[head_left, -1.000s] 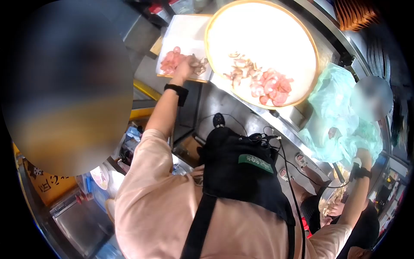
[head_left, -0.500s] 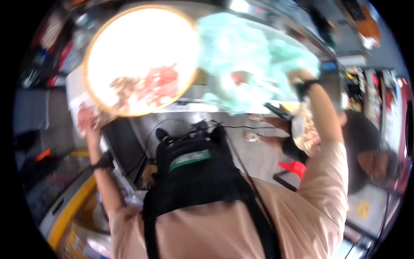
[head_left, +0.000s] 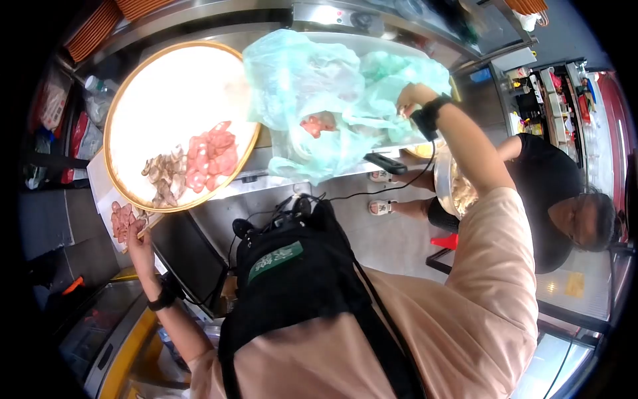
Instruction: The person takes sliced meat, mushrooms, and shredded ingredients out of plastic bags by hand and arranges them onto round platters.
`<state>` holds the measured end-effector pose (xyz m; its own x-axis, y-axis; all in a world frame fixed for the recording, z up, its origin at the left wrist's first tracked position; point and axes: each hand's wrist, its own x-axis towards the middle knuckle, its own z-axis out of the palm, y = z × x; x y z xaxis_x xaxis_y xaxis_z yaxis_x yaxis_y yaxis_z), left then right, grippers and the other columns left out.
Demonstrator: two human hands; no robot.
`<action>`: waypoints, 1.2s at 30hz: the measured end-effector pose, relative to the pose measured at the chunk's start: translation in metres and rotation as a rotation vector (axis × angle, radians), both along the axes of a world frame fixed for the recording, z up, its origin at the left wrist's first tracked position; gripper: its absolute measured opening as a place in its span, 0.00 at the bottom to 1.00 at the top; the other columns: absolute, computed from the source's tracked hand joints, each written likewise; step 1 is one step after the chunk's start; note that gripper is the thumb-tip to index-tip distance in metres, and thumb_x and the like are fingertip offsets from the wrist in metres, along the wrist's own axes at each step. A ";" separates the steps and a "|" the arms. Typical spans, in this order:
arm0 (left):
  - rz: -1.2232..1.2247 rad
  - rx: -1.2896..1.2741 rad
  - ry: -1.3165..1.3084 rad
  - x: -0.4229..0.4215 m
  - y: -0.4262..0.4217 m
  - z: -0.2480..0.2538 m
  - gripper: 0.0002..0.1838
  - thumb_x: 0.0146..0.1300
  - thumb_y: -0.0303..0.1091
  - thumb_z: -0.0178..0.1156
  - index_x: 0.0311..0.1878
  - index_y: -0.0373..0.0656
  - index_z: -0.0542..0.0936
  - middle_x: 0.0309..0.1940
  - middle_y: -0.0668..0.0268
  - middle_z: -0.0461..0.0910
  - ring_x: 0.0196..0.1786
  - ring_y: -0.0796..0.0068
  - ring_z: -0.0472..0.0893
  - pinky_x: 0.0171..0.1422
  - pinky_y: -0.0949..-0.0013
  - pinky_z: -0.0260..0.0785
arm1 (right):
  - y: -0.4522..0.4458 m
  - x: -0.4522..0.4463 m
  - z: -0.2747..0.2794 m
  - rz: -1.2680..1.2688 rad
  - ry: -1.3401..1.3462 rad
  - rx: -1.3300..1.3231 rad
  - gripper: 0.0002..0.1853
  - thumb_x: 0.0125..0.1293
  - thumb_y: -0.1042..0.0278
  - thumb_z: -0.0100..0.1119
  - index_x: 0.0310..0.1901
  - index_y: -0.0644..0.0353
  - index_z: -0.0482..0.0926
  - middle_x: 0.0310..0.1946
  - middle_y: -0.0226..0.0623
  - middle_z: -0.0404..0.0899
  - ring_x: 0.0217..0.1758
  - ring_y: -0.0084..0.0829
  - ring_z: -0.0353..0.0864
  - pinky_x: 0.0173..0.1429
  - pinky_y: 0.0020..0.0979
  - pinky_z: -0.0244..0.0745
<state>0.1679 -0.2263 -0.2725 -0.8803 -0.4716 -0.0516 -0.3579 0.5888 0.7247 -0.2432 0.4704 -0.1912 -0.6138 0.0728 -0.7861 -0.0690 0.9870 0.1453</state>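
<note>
My left hand (head_left: pixel 137 241) is closed at the edge of a small pile of pink sausage slices (head_left: pixel 122 221) with some brown mushroom pieces beside them. What its fingers grip is hard to make out. Just above it, a round wood-rimmed tray (head_left: pixel 113 110), glaring white inside, bears more sausage slices (head_left: pixel 212 156) and sliced mushrooms (head_left: pixel 164 174). My right hand (head_left: pixel 415 100) has its fingers bent and closed on a thin green plastic bag (head_left: pixel 392 76). That bag lies crumpled and open over a container, with a few reddish pieces (head_left: pixel 317 125) showing in it.
A black-handled tool (head_left: pixel 385 163) sticks out at the counter's front edge. At the right, a co-worker in black (head_left: pixel 551 179) stands beside a metal bowl (head_left: pixel 444 179) of pale food. A dark cable (head_left: pixel 372 195) runs past my apron (head_left: pixel 292 266). Shelves (head_left: pixel 565 100) line the far right.
The view has steadied and shifted, so the tray and bag appear farther left. My right hand has moved left, onto the bag. My left hand stays by the pile of sausage slices.
</note>
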 end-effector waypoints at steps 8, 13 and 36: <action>-0.114 -0.136 0.142 -0.012 0.023 0.037 0.08 0.66 0.23 0.57 0.48 0.37 0.77 0.48 0.62 0.78 0.51 0.70 0.76 0.55 0.70 0.67 | -0.006 0.032 0.031 0.562 0.177 0.030 0.10 0.61 0.64 0.61 0.37 0.57 0.87 0.34 0.32 0.87 0.38 0.27 0.86 0.47 0.28 0.77; -0.094 -0.047 0.066 -0.015 0.025 0.057 0.09 0.65 0.19 0.55 0.48 0.37 0.77 0.72 0.55 0.61 0.69 0.58 0.66 0.62 0.67 0.68 | -0.007 0.049 0.079 -0.183 0.228 -0.802 0.12 0.57 0.77 0.62 0.44 0.65 0.82 0.36 0.36 0.86 0.37 0.25 0.86 0.42 0.26 0.80; -0.858 0.854 0.293 -0.091 0.154 0.199 0.22 0.65 0.23 0.55 0.63 0.39 0.71 0.64 0.57 0.71 0.66 0.65 0.72 0.67 0.64 0.67 | -0.097 0.186 0.276 -0.144 0.594 -1.260 0.11 0.55 0.83 0.60 0.35 0.59 0.69 0.42 0.31 0.74 0.45 0.23 0.73 0.53 0.24 0.69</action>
<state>0.0767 -0.0725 -0.0735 -0.9176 0.3486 0.1912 0.1485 -0.1456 0.9781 -0.0574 0.3736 0.0844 -0.9213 -0.3888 0.0020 -0.1991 0.4673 -0.8614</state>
